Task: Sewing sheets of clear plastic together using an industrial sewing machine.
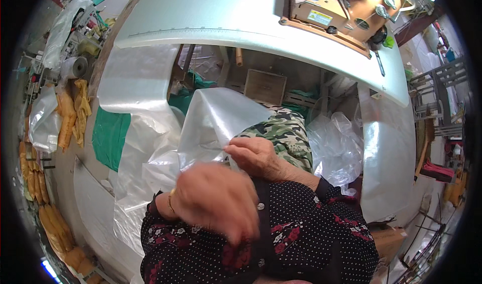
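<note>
A translucent plastic sheet [216, 114] lies over my lap, folded up to a peak in front of me. My right hand [257, 157] is closed at the sheet's near edge, its fingertips pinching the plastic. My left hand [216, 198] is raised in front of my chest, nearer than the sheet and apart from it. Motion smears it, so its fingers cannot be read. A yellow bangle circles that wrist. Camouflage cloth [288, 133] covers my leg beside the right hand.
Ahead stands a pale table [211, 13] with a ruler scale along its near edge. A tan sewing machine [346, 13] sits at its right, near a small dark tool [380, 63]. Crumpled clear plastic [336, 143] hangs to my right. Green sheeting [110, 136] and yellow bundles [54, 224] are leftward.
</note>
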A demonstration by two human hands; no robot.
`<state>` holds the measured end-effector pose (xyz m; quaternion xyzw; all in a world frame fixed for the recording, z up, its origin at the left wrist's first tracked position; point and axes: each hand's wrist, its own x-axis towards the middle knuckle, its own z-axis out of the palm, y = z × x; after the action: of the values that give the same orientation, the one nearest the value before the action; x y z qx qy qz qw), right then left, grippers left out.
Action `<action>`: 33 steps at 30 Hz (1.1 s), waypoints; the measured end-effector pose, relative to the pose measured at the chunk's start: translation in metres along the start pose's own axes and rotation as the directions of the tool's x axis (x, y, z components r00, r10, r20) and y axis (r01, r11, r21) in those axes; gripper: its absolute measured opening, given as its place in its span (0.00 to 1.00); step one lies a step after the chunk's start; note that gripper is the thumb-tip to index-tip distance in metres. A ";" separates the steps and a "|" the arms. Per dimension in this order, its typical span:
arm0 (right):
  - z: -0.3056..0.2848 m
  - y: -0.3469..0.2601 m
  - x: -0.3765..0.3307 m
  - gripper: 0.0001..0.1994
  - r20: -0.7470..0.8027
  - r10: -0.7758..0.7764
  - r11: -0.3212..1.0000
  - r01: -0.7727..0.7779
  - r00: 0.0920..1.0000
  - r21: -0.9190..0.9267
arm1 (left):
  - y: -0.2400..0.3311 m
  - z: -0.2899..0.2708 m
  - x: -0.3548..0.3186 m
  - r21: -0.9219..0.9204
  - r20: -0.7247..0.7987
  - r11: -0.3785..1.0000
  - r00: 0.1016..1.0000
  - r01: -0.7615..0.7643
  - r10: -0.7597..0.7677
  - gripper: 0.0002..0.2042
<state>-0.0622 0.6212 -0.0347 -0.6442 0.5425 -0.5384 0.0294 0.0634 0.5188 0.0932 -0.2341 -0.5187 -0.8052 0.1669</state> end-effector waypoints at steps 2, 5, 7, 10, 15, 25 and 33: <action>-0.002 -0.001 0.000 0.15 0.066 -0.009 0.999 0.012 0.998 -0.051 | -0.004 -0.016 -0.019 0.530 -0.445 0.767 0.889 0.361 -0.110 0.11; 0.000 -0.006 0.001 0.14 0.169 -0.028 0.985 0.056 0.985 -0.165 | -0.035 -0.046 -0.040 0.650 -0.608 0.470 0.780 0.597 -0.149 0.18; 0.005 -0.008 0.002 0.11 0.302 -0.082 0.966 0.150 0.950 -0.209 | -0.051 -0.057 -0.057 0.598 -0.719 0.378 0.682 0.706 -0.136 0.23; 0.011 -0.008 0.002 0.08 0.412 -0.096 0.961 0.191 0.906 -0.197 | -0.062 -0.069 -0.077 0.709 -0.689 0.096 0.716 0.698 -0.114 0.22; 0.023 -0.011 0.002 0.06 0.711 -0.073 0.915 0.330 0.700 -0.231 | -0.066 -0.095 -0.083 0.710 -0.677 -0.124 0.625 0.693 -0.388 0.24; 0.042 0.010 -0.006 0.13 0.657 -0.101 0.994 0.105 0.747 0.033 | -0.081 -0.131 -0.093 0.748 -0.654 -0.310 0.569 0.587 -0.499 0.15; 0.032 0.040 -0.010 0.19 0.359 0.336 0.929 -0.242 0.871 -0.281 | -0.063 -0.142 -0.090 0.333 -0.794 0.533 0.537 0.777 -0.286 0.12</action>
<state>-0.0640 0.5952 -0.0796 -0.6507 0.6735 -0.3187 0.1465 0.0772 0.4174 -0.0543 0.3239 -0.7188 -0.6011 0.1311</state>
